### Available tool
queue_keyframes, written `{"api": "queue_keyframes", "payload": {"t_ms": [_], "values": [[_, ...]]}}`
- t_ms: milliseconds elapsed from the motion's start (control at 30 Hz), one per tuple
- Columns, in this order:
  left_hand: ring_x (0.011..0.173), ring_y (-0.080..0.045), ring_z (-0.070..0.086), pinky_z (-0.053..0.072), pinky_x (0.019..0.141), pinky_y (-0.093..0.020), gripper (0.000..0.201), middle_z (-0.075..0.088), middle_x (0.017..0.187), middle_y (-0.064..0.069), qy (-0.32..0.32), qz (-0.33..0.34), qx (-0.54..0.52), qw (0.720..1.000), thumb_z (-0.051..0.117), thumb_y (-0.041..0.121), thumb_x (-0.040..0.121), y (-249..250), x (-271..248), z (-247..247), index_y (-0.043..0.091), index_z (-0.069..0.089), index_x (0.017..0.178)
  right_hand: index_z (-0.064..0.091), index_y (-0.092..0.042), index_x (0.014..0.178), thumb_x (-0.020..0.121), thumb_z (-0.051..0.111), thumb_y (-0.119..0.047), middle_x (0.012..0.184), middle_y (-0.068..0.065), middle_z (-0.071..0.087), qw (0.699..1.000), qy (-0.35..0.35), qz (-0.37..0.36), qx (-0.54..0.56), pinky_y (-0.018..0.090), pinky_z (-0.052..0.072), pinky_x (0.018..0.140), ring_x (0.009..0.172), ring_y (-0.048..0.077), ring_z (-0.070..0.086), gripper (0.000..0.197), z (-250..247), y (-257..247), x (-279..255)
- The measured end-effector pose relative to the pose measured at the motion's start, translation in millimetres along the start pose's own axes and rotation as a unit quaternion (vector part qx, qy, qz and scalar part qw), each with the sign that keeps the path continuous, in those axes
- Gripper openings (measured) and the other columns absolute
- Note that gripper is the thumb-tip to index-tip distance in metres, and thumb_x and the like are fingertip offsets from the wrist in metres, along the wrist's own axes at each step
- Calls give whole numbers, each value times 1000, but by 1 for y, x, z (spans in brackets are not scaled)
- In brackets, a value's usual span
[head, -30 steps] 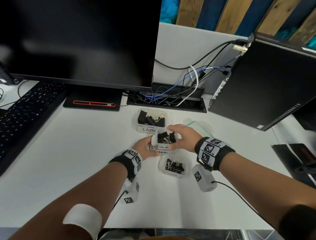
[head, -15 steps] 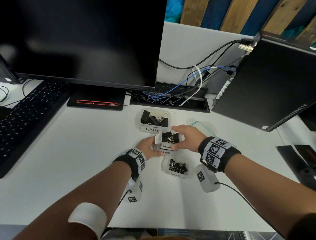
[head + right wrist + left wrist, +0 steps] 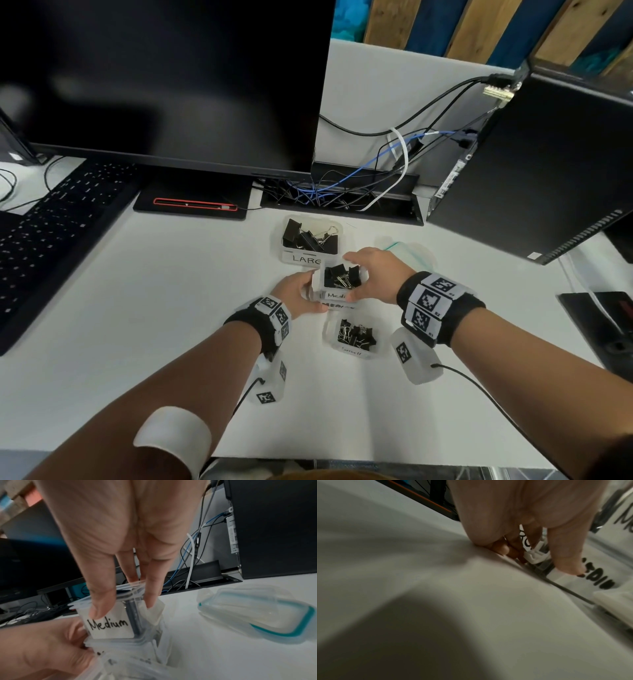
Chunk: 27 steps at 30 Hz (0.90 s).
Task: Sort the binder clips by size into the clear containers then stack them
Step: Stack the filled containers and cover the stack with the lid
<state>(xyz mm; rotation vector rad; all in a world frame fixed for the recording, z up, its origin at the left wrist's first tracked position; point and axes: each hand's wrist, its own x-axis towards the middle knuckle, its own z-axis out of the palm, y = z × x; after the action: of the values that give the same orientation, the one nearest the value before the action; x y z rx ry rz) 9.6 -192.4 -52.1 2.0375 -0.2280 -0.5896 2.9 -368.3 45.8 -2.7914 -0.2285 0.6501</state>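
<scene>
While in two hands (image 3: 301, 294) (image 3: 375, 274), one of three clip containers (image 3: 340, 279).

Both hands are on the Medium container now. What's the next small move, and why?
Probably lift the Medium container clear and carry it to the LARGE container just behind. The right hand grips its rim from above, while the left hand holds the second Medium-labelled tub beneath it. All three containers already hold clips, so stacking appears to remain.
</scene>
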Motion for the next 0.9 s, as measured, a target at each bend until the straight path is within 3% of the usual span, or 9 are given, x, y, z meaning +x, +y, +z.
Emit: {"api": "queue_keyframes", "payload": {"t_ms": [300,500,600,667,900], "values": [[105,-16,55,43,94,-29,64,62,112,2,-2,12,11,1000,77,13,72,3,2,-1,18,47,128,37,-20,142,77,74,-29,138,6,45,1000,5,11,21,31,36,104,126,21,43,75,-1,0,-2],[77,-5,49,37,72,-17,40,52,78,16,12,11,10,1000,74,9,75,-1,1,-3,15,58,112,36,-21,142,77,75,-27,142,3,42,998,13,6,64,29,32,106,129,19,41,76,4,2,-3],[70,-1,46,38,78,-19,35,46,71,17,10,6,7,1000,74,10,76,-3,1,-4,11,60,109,36,-21,142,78,74,-28,144,2,40,997,17,-1,75,26,30,107,131,18,38,75,7,3,-4],[74,-6,49,40,80,-22,36,47,71,14,7,-1,13,1000,74,12,76,-4,2,-5,10,60,109,36,-21,142,78,74,-29,145,1,40,996,23,-5,85,25,29,107,132,17,38,75,8,4,-5],[98,-16,56,46,95,-35,54,61,98,5,-14,-14,4,1000,75,14,75,1,2,-8,20,51,124,38,-22,141,77,74,-30,142,1,43,994,37,-3,104,23,29,103,128,16,41,74,10,4,-6]]}}
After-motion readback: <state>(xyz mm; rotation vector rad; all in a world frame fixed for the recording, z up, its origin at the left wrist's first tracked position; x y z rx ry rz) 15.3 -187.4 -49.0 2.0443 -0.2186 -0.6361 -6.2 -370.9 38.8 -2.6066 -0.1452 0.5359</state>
